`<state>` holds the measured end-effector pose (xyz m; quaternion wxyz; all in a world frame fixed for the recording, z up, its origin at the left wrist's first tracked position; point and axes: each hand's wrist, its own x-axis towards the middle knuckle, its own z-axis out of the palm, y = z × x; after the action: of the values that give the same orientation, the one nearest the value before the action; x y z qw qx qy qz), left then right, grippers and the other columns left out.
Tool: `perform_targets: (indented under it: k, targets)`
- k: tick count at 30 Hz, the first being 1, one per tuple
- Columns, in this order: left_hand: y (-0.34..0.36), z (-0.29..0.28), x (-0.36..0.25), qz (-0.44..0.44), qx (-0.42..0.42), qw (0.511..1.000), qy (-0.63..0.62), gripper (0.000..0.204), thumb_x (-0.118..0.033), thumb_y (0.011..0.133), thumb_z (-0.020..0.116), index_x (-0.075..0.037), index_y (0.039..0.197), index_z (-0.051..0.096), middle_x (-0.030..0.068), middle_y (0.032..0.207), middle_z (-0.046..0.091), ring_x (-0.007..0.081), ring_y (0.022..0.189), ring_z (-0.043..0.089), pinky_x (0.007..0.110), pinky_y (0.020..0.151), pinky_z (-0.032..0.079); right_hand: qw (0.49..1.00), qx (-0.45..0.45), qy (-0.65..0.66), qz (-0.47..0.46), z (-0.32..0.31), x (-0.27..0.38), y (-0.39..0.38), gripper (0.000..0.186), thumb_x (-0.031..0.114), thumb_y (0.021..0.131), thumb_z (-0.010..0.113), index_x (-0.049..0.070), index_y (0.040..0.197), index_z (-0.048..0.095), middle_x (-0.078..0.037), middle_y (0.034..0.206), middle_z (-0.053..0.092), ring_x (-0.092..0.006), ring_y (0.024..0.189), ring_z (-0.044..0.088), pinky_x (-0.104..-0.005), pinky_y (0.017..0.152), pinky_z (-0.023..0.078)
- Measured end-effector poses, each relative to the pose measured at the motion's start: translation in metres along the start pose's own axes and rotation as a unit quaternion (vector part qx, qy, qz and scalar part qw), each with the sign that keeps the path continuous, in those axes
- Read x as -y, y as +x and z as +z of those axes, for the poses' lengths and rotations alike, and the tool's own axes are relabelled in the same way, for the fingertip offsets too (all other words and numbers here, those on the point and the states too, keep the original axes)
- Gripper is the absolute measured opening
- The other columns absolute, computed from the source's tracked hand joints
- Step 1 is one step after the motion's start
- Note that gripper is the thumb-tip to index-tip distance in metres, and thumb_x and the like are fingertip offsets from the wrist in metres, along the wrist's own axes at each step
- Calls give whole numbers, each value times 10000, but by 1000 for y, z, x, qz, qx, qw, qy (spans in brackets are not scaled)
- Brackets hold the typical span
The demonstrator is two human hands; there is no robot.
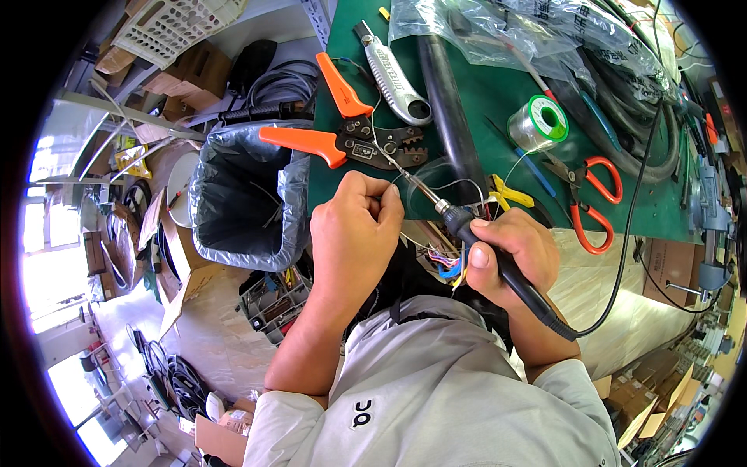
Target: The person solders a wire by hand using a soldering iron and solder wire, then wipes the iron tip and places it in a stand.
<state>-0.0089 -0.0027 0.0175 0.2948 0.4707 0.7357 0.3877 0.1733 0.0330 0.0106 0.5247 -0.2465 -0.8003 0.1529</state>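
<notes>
My right hand (pixel 515 253) is wrapped round the black handle of a soldering iron (pixel 461 221). Its metal tip points up and left, just beyond the fingertips of my left hand (pixel 359 218). That hand is closed in a pinch on a thin wire, most of it hidden by the fingers. Beyond the tip lies an orange-handled crimping tool (pixel 359 140), with a thin lead running across it. A grey utility knife (pixel 393 78) lies beside it. A solder spool (pixel 538 123) with a green rim stands further right, a fine strand trailing from it.
Red-handled scissors (pixel 585 191), yellow-handled pliers (pixel 510 192) and a thick black tube (pixel 451 109) lie on the green mat (pixel 661 210). Clear plastic bags (pixel 498 31) and coiled black cables cover the far right. A lined bin (pixel 253 249) stands left of the table.
</notes>
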Motion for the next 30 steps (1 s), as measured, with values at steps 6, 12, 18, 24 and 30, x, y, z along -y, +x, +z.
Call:
perform_targets:
  k: [6,12,18,24,30]
  targets:
    - [0,1,0,7,-5,1000,-5,170,-130,902,647,36,878,619,54,627,639,66,529,584,222,474,477,1000,-5,-3,-2,0,1,-2,198,157,850,667,-24,906,607,-79,612,562,-185,467,506,-291,431,390]
    - [0,1,0,5,-4,1000,-1,152,-112,898,648,36,877,619,53,624,637,61,521,577,217,473,470,1000,-16,-7,-10,0,1,1,152,117,802,682,-7,859,616,-61,597,552,-190,442,495,-285,431,404]
    - [0,1,0,10,-5,1000,-2,151,-110,898,647,37,880,618,56,622,638,65,518,578,220,477,466,1000,-18,0,-18,-1,0,-1,155,124,811,684,-4,865,617,-62,600,556,-189,445,500,-285,431,401]
    - [-1,1,2,15,-10,1000,-10,140,-100,896,647,36,884,615,57,622,636,64,514,573,218,482,463,1000,-27,-4,-9,-1,1,-3,158,128,820,685,-5,870,616,-67,610,569,-191,447,506,-283,434,403]
    - [0,-7,3,4,-53,997,-51,132,-85,882,662,37,875,612,52,678,633,49,553,540,215,511,448,999,-36,9,-5,-2,0,-1,172,124,819,688,-18,887,617,-72,625,587,-191,443,501,-286,432,403]
